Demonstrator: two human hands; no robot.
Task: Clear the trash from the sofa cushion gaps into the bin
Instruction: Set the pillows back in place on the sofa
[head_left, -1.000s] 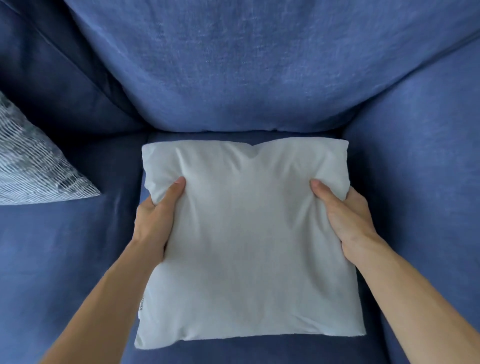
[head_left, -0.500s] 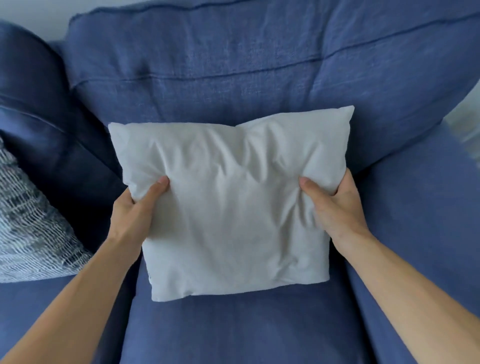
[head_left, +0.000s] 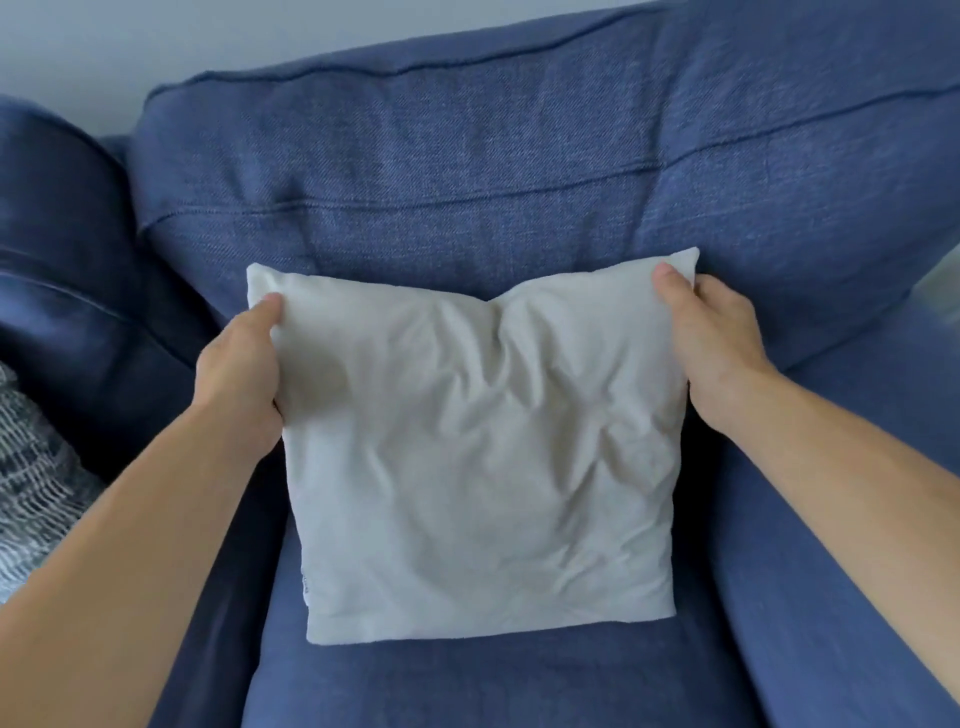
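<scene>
A plain white pillow (head_left: 478, 447) stands propped against the blue back cushion (head_left: 467, 171) of the sofa, its lower edge on the seat cushion (head_left: 493, 680). My left hand (head_left: 241, 374) grips the pillow's upper left edge, thumb on the front. The upper right corner is held by my right hand (head_left: 714, 343) in the same way. No trash and no bin show in this view; the gaps behind and beside the pillow are hidden or in shadow.
A grey patterned cushion (head_left: 31, 493) lies at the left edge. A second blue back cushion (head_left: 62, 249) sits to the left, the sofa arm (head_left: 857, 493) to the right. A pale wall (head_left: 156, 47) rises behind the sofa.
The pillow went from lying flat on the seat to standing against the back cushion. Both hands slid up to its top corners, and the view tilted upward.
</scene>
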